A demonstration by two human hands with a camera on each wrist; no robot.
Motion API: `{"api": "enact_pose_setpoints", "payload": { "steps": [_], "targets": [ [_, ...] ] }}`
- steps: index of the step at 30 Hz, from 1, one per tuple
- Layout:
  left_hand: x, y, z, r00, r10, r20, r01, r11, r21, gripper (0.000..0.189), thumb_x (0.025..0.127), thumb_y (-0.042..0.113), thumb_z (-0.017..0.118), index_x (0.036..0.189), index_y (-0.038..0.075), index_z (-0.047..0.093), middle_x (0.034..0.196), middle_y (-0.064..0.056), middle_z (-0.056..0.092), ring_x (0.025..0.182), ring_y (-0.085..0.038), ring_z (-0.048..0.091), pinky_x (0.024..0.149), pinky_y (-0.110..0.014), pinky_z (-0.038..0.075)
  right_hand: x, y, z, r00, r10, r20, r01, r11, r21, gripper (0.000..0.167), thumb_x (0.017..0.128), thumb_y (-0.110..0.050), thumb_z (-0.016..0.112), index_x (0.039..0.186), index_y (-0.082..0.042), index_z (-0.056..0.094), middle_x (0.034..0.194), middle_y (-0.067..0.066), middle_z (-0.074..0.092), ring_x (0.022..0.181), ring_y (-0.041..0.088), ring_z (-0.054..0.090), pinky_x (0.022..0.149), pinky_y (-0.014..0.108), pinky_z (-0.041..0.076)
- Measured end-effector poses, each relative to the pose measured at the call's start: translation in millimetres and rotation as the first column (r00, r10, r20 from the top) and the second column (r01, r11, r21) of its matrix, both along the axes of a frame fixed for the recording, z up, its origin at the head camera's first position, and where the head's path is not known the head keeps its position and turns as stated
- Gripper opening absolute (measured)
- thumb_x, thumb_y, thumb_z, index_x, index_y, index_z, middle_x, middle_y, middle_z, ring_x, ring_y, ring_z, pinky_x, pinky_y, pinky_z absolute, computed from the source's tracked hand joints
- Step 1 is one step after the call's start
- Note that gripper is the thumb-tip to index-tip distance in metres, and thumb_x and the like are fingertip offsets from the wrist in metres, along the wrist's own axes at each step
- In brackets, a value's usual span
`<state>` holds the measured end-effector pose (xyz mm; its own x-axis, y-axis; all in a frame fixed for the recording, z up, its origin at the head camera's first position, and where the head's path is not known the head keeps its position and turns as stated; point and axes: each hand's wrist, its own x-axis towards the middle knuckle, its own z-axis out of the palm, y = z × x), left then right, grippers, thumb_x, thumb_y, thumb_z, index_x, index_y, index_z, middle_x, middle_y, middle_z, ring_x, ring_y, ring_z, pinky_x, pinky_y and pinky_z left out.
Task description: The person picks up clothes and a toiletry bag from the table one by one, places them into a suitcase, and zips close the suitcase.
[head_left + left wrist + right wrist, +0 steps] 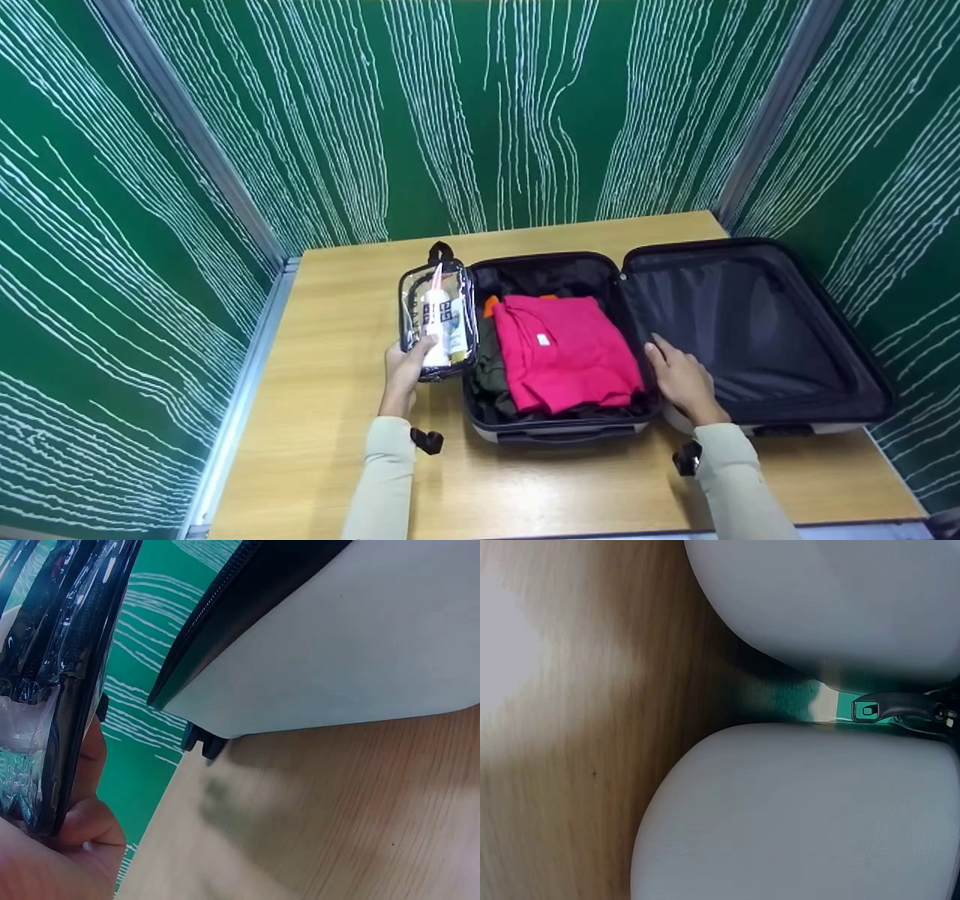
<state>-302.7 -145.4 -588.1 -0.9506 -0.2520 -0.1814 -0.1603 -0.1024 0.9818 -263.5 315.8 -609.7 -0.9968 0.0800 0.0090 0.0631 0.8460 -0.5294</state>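
My left hand [403, 375] grips the lower edge of a clear toiletry bag [409, 300] with black trim, its thumb over the front. Inside the bag are a white bottle [435, 307] with a pointed tip and other items. In the left wrist view the bag [71, 690] is held up beside the suitcase's pale shell [337, 652]. The black-lined suitcase [555, 259] lies open, with a folded pink garment [570, 352] on top of dark clothing [491, 367]. My right hand [682, 382] rests at the lid's inner edge near the hinge, fingers loosely extended.
The suitcase lid [742, 337] lies folded out to the right. A wooden table [330, 375] is under everything, with green white-streaked walls [525, 112] around its back and sides. Between the two pale shell halves [802, 817] a black zip pull [900, 706] shows.
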Motion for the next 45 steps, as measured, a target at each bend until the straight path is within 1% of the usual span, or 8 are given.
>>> {"api": "enact_pose_setpoints", "payload": {
  "steps": [8, 16, 24, 29, 35, 40, 45],
  "targets": [
    [1.3, 4.7, 3.2, 0.998, -0.006, -0.059, 0.008, 0.999, 0.032, 0.035, 0.082, 0.020, 0.081, 0.109, 0.000, 0.071, 0.091, -0.007, 0.076, 0.076, -0.016, 0.071, 0.075, -0.028, 0.058, 1.6, -0.1, 1.5, 1.000, 0.014, 0.001, -0.014, 1.000, 0.003, 0.066, 0.110, -0.051, 0.025, 0.155, -0.006, 0.042, 0.143, 0.032, 0.053, 0.122, 0.059, 0.055, 0.096, 0.072, 0.044],
    [1.0, 10.2, 7.2, 0.998, -0.011, -0.055, 0.013, 0.999, 0.038, 0.037, 0.082, 0.019, 0.080, 0.111, -0.001, 0.070, 0.092, -0.008, 0.076, 0.076, -0.017, 0.072, 0.074, -0.028, 0.059, 0.2, -0.8, 0.8, 1.000, 0.006, -0.001, -0.006, 1.000, 0.001, 0.066, 0.110, -0.051, 0.026, 0.154, -0.006, 0.042, 0.143, 0.032, 0.054, 0.123, 0.059, 0.055, 0.096, 0.072, 0.043],
    [-1.4, 15.8, 6.7, 0.998, -0.001, -0.068, 0.003, 0.999, 0.035, 0.034, 0.081, 0.018, 0.080, 0.107, -0.002, 0.071, 0.084, -0.003, 0.075, 0.070, -0.013, 0.069, 0.069, -0.026, 0.058, 0.2, -0.9, 0.6, 1.000, 0.002, 0.001, -0.002, 1.000, -0.001, 0.066, 0.109, -0.052, 0.026, 0.154, -0.007, 0.042, 0.143, 0.031, 0.053, 0.124, 0.058, 0.055, 0.097, 0.072, 0.043],
    [-1.0, 18.8, 7.6, 0.998, -0.003, -0.063, 0.006, 0.999, 0.041, 0.034, 0.081, 0.019, 0.081, 0.106, -0.001, 0.071, 0.084, -0.004, 0.075, 0.070, -0.014, 0.070, 0.069, -0.026, 0.058, 0.1, -1.2, 0.7, 1.000, 0.002, 0.007, -0.002, 1.000, -0.002, 0.066, 0.109, -0.052, 0.026, 0.155, -0.007, 0.042, 0.143, 0.031, 0.053, 0.124, 0.058, 0.055, 0.097, 0.071, 0.043],
    [0.7, 21.7, 10.6, 0.998, -0.028, -0.062, 0.031, 0.999, 0.034, 0.036, 0.081, 0.021, 0.081, 0.107, -0.001, 0.071, 0.087, -0.007, 0.075, 0.071, -0.016, 0.070, 0.069, -0.027, 0.059, 0.9, -0.9, 0.2, 1.000, 0.005, -0.007, -0.005, 1.000, 0.000, 0.065, 0.110, -0.052, 0.027, 0.154, -0.007, 0.043, 0.141, 0.031, 0.055, 0.121, 0.059, 0.056, 0.095, 0.072, 0.044],
    [-0.8, 23.9, 11.6, 0.998, -0.049, -0.047, 0.051, 0.998, 0.043, 0.038, 0.081, 0.021, 0.081, 0.110, -0.001, 0.070, 0.090, -0.009, 0.076, 0.072, -0.017, 0.072, 0.070, -0.029, 0.060, 1.6, -0.6, -0.5, 1.000, 0.004, -0.016, -0.004, 1.000, 0.000, 0.065, 0.110, -0.052, 0.027, 0.153, -0.006, 0.043, 0.140, 0.031, 0.056, 0.121, 0.059, 0.056, 0.095, 0.072, 0.043],
    [-1.6, 25.7, 13.1, 0.996, -0.074, -0.044, 0.077, 0.995, 0.056, 0.040, 0.082, 0.020, 0.080, 0.114, -0.002, 0.069, 0.091, -0.008, 0.076, 0.073, -0.017, 0.073, 0.070, -0.029, 0.061, 1.4, -0.3, 0.0, 1.000, -0.002, -0.009, 0.002, 1.000, -0.003, 0.065, 0.109, -0.052, 0.027, 0.154, -0.007, 0.043, 0.141, 0.032, 0.055, 0.122, 0.059, 0.055, 0.096, 0.073, 0.043]
  ]
}}
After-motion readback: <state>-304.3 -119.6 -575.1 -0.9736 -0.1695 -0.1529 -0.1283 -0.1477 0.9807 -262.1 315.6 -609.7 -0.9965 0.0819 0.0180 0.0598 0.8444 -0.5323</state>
